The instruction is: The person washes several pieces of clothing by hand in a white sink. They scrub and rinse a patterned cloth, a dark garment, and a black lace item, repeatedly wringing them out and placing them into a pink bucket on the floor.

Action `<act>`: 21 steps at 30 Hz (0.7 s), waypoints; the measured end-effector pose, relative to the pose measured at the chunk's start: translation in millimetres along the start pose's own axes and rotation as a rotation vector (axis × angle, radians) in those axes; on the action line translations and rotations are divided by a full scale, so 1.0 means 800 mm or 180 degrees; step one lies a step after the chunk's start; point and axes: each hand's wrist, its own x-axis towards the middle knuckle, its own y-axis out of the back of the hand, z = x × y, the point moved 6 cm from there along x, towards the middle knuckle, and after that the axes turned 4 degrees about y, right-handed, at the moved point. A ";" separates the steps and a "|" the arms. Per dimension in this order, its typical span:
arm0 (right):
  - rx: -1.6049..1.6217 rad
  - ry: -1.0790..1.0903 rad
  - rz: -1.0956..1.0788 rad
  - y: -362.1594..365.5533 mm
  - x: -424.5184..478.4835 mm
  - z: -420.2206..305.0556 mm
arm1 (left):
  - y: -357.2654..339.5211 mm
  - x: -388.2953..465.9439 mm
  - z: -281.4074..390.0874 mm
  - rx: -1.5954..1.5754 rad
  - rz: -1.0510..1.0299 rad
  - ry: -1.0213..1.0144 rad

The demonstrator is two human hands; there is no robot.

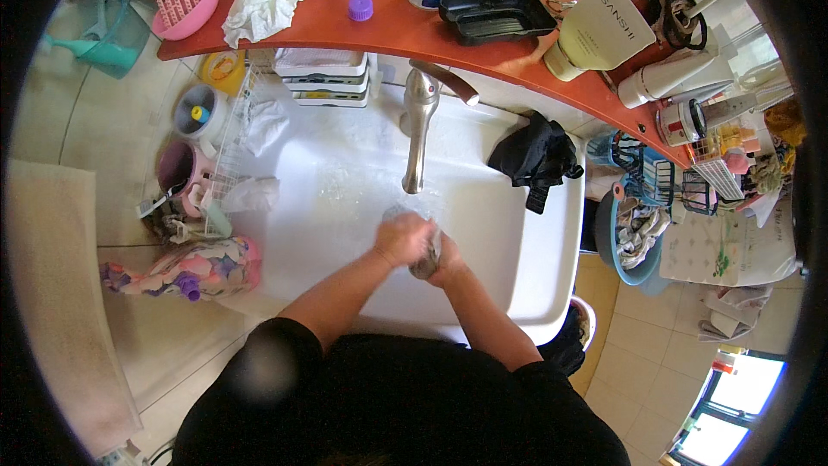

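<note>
My left hand point(403, 239) is blurred and closed on a small grey wet cloth point(425, 266) over the white sink basin point(479, 239). My right hand point(447, 264) grips the same cloth from the right, its fingers partly hidden behind it. What kind of cloth it is I cannot tell. Just beyond both hands hangs the spout of a brushed-metal faucet point(419, 136), its lever turned to the right. Water droplets and splashes show in the basin below the spout. A black cloth garment point(538, 158) lies bunched on the sink's right back rim.
An orange-red shelf point(388, 29) curves above the sink, holding a black tray point(497, 16), a purple cap point(360, 8) and a squeeze tube point(598, 32). A white wire rack point(234, 149) and a floral pouch point(207, 268) flank the left. To the right hangs a blue basin point(608, 239) with cloths.
</note>
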 end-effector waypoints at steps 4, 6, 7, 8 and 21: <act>-0.0134 0.0185 0.1569 0.032 -0.023 -0.034 | 0.008 -0.015 -0.092 0.0974 -0.0329 0.1369; -0.1940 -0.0027 0.1921 0.043 -0.035 -0.047 | 0.018 -0.036 -0.080 0.1006 -0.0495 0.1440; -0.2871 -0.0135 0.2042 0.043 -0.038 -0.058 | 0.008 -0.044 -0.073 0.0875 -0.0851 0.0818; -0.3278 0.0230 0.1818 0.072 -0.023 -0.046 | -0.003 -0.057 -0.070 0.0741 -0.1201 0.0193; 0.1170 -0.0064 0.0321 0.044 0.008 -0.033 | -0.028 -0.011 0.038 -0.2936 -0.1376 0.1426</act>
